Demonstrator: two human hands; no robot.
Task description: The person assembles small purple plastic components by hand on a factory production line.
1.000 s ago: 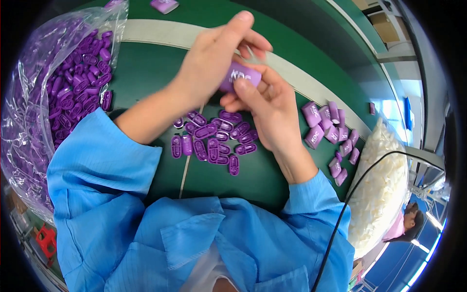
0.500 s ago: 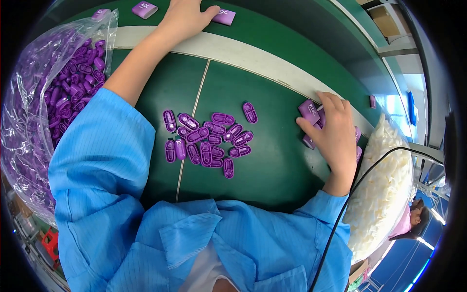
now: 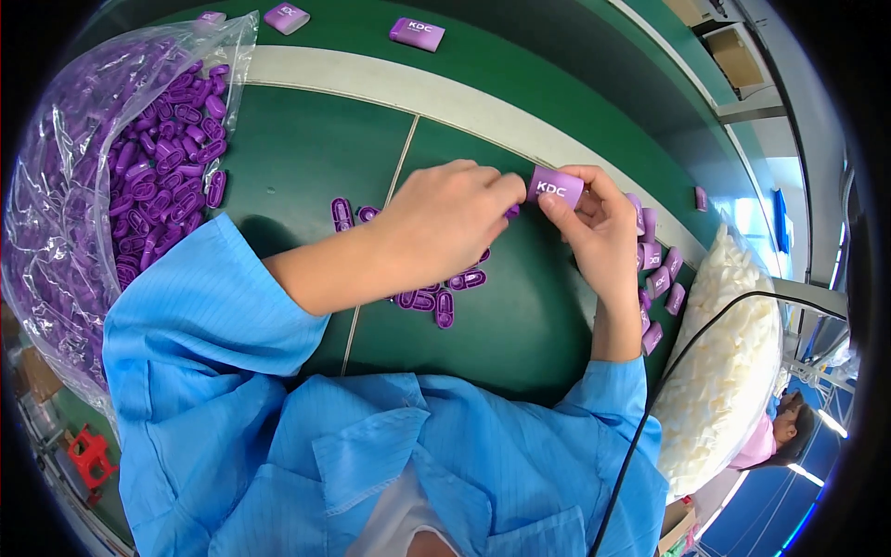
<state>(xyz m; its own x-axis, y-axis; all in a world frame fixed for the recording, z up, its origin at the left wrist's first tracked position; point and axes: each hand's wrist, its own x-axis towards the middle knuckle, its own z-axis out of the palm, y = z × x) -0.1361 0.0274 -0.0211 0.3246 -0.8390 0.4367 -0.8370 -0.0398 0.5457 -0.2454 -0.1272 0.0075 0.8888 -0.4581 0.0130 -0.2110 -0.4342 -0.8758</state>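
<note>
I see right hand [image 3: 601, 232] pinching the purple cap [image 3: 555, 187] above the green table [image 3: 306, 148] | left hand [image 3: 445, 223] fingertips closed on its edge, small insert hidden | risk: misaligned press could drop it among loose purple inserts [image 3: 436, 299].

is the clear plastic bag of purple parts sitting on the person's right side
No, the clear bag of purple parts lies at the person's left, beside the left sleeve, while a bag of white pieces sits at the right.
</note>
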